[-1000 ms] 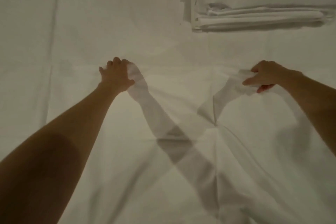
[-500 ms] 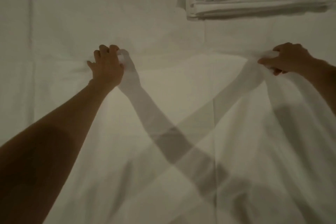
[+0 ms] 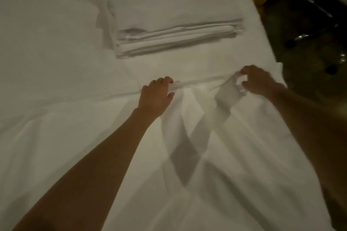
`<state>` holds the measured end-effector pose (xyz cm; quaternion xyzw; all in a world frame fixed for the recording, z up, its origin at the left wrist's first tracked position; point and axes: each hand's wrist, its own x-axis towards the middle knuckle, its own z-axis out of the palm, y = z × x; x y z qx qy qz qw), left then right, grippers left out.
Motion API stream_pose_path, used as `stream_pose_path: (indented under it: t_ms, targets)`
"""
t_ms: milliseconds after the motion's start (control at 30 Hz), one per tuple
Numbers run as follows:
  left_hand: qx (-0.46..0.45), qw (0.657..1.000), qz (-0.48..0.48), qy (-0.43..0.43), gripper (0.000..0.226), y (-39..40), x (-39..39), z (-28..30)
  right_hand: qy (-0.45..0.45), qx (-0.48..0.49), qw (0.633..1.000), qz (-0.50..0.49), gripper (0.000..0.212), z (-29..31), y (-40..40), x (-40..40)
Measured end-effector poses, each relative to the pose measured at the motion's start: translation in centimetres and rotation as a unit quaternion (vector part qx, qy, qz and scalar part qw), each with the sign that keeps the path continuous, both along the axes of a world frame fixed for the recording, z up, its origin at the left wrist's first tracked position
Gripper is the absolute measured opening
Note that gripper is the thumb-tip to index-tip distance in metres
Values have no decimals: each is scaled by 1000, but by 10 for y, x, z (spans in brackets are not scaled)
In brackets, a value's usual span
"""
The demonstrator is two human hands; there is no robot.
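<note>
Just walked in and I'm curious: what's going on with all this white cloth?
A person is working a white sheet on a white-covered surface. The left hand grips its far edge and the right hand pinches the same edge further right, so the edge runs stretched between them. A stack of folded white linens lies just beyond.

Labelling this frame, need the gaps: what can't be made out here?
Head view, all:
- left hand: fingertips hidden, curled into the sheet.
- right hand: grip blurred by motion; pinching fingers unclear.
- folded stack: layer count, edges smear together.
- floor objects at right: dark, blurred, cut by the frame edge.
</note>
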<state>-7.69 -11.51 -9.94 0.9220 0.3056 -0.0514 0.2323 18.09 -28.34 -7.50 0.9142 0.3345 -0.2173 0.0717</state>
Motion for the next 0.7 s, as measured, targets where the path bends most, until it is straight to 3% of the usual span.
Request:
stream_pose_path:
  t_ms: [200,300,400,500,567,700]
  targets:
    - [-48,997,12,-56,24,-12,51,-10,-11,130,987,-89,43,-20,-15,1]
    - [-43,998,18,-48,23,-11,65,-12,-19,140,989,-50,53,-23,-20,18]
    - [-45,998,22,-29,25,-11,73,-13,15,104,994,-33,41,-19,-19,35]
    - [-59,997,39,-17,26,-12,78,-14,45,79,989,-119,29,-20,-30,49]
    - [-79,996,47,-2,28,-9,81,-12,66,116,979,-154,23,-20,-37,56]
    - [-87,994,58,-14,33,5,89,-11,-35,149,983,-102,24,-5,-14,82]
